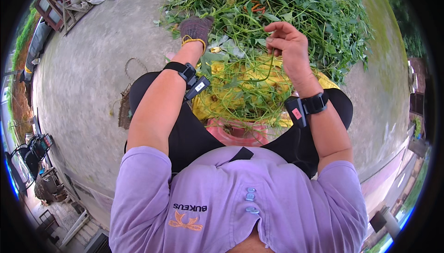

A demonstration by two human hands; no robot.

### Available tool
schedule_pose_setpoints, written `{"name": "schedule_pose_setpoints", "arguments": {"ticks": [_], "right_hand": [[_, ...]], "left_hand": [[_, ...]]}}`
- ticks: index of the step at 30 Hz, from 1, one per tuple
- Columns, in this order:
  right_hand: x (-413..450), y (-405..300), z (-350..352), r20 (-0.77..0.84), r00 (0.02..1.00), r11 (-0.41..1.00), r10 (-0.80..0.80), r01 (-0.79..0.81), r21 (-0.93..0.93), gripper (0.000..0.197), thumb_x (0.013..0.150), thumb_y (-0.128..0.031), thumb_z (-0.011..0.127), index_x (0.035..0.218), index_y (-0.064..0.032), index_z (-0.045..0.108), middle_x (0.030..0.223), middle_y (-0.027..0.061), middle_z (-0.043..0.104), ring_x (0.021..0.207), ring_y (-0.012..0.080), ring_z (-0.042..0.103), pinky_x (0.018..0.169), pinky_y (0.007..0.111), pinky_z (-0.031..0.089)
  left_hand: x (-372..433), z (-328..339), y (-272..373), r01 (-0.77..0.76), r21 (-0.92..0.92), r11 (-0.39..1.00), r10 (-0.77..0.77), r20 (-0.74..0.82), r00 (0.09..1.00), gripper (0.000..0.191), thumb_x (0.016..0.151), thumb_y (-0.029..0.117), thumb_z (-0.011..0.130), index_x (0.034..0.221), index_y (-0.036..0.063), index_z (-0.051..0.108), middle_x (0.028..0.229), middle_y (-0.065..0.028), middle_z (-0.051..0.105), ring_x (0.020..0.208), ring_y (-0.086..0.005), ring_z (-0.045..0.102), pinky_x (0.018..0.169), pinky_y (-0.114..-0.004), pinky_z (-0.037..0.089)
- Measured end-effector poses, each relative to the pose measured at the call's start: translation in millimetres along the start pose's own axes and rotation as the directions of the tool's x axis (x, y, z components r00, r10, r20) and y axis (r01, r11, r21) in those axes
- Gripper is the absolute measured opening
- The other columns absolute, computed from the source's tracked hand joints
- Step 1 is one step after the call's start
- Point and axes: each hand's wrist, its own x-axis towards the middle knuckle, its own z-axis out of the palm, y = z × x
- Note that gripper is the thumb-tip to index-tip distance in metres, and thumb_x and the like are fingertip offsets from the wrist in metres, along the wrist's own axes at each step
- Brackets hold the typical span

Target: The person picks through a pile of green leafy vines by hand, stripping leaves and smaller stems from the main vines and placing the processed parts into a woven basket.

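My left hand, in a dark knitted glove with a yellow cuff edge, is at the near left edge of a big heap of leafy green vines; its fingers point away and what they hold cannot be made out. My bare right hand pinches a thin green stem between thumb and fingers, and the stem hangs down over my lap. Cut stems and leaves lie over a yellow woven sack across my knees. An orange-handled tool lies partly buried in the heap.
A pink plastic basin is between my thighs. A woven basket rests on the concrete ground by my left knee. Wooden frames with a grey cloth stand at the upper left. Mossy ground borders the heap on the right.
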Motion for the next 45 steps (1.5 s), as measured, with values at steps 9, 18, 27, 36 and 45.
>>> {"name": "schedule_pose_setpoints", "arguments": {"ticks": [9,18,27,36,45], "right_hand": [[23,39,-28,-0.134,0.972,0.977,0.192,-0.177,0.119,0.013,0.084,0.003,0.059,0.097,-0.0004,0.062,0.076,0.0030,0.062,0.063,0.0106,0.058,0.054,0.022,0.046],[21,35,-21,-0.004,0.962,0.937,0.274,-0.268,-0.224,0.034,0.083,0.001,0.060,0.115,-0.0070,0.058,0.074,-0.0002,0.058,0.061,0.0080,0.057,0.048,0.021,0.042],[20,46,-14,0.005,0.981,0.920,0.193,-0.179,-0.349,0.021,0.079,0.006,0.058,0.099,-0.0025,0.060,0.067,0.0001,0.052,0.048,0.0075,0.048,0.042,0.023,0.039],[22,33,-15,-0.124,0.988,0.995,0.089,-0.093,-0.029,0.017,0.088,0.000,0.055,0.102,-0.0022,0.064,0.081,0.0019,0.060,0.068,0.0102,0.058,0.054,0.023,0.048],[12,49,-45,0.276,0.949,0.300,-0.155,0.311,-0.902,0.018,0.086,-0.032,0.061,0.093,-0.0166,0.065,0.089,0.0092,0.059,0.078,0.0295,0.062,0.064,0.040,0.049]], "left_hand": [[-59,-46,138,0.277,-0.768,0.577,0.164,0.441,0.882,0.062,0.067,0.032,0.083,0.114,-0.0016,0.061,0.079,-0.0035,0.064,0.066,-0.0073,0.057,0.052,-0.023,0.045],[-54,-27,127,0.375,-0.785,0.494,0.109,0.484,0.868,0.050,0.076,0.023,0.076,0.116,-0.0004,0.060,0.068,0.0001,0.058,0.057,-0.0071,0.048,0.049,-0.024,0.039],[-40,10,85,-0.168,-0.670,0.723,0.353,0.148,0.924,0.050,0.080,0.022,0.072,0.120,-0.0029,0.057,0.071,-0.0055,0.062,0.059,-0.0081,0.054,0.049,-0.026,0.041],[-72,-25,124,0.615,-0.787,0.055,0.295,0.601,0.743,0.032,0.092,0.025,0.059,0.105,-0.0039,0.059,0.079,-0.0114,0.066,0.070,-0.0164,0.064,0.072,-0.027,0.051],[-45,-72,98,0.522,-0.708,0.475,0.329,0.693,0.641,0.026,0.086,0.025,0.065,0.077,0.0005,0.067,0.059,-0.0022,0.052,0.050,-0.0106,0.048,0.050,-0.031,0.048]]}}
